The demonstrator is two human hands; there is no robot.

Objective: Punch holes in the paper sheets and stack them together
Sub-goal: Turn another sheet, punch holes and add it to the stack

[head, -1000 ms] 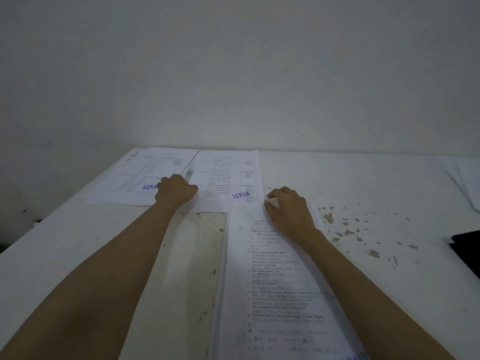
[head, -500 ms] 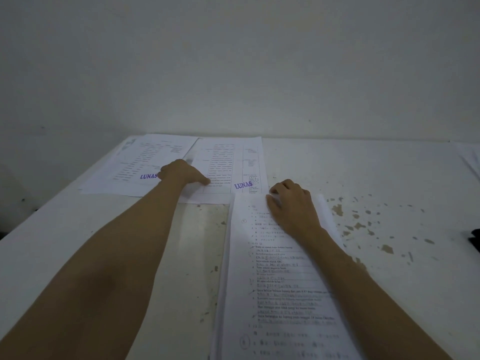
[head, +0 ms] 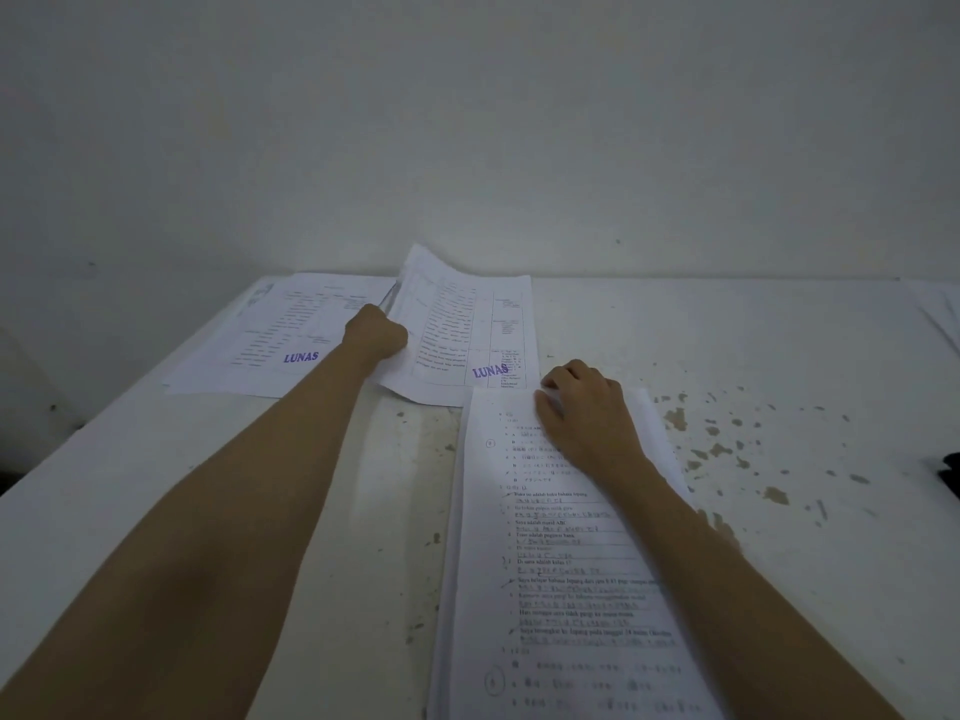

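The left hand grips the left edge of the middle sheet, fingers curled round it, and that edge is raised off the table so the sheet's far left corner stands up against the wall. Its right part lies flat, with a purple stamp near its near edge. The right hand rests on the far end of the near stack, fingers bent down onto the paper; whether they pinch a sheet or only press on it, I cannot tell.

The near stack runs from the near edge of the view towards the middle sheet and slightly overlaps its near right corner. It looks like several sheets, their left edges fanned a little. To the far left, just beside the lifted sheet, lies the left sheet, flat, also stamped in purple. The table is white with brown chipped spots on the right, and a dark object shows at the right edge, too cut off to name.

No punch is in view, and no holes can be made out in any sheet. Judging from this, the stacking seems under way: one pile is formed, the middle sheet is being picked up, and the left sheet is not yet gathered. Whether punching is done cannot be told.
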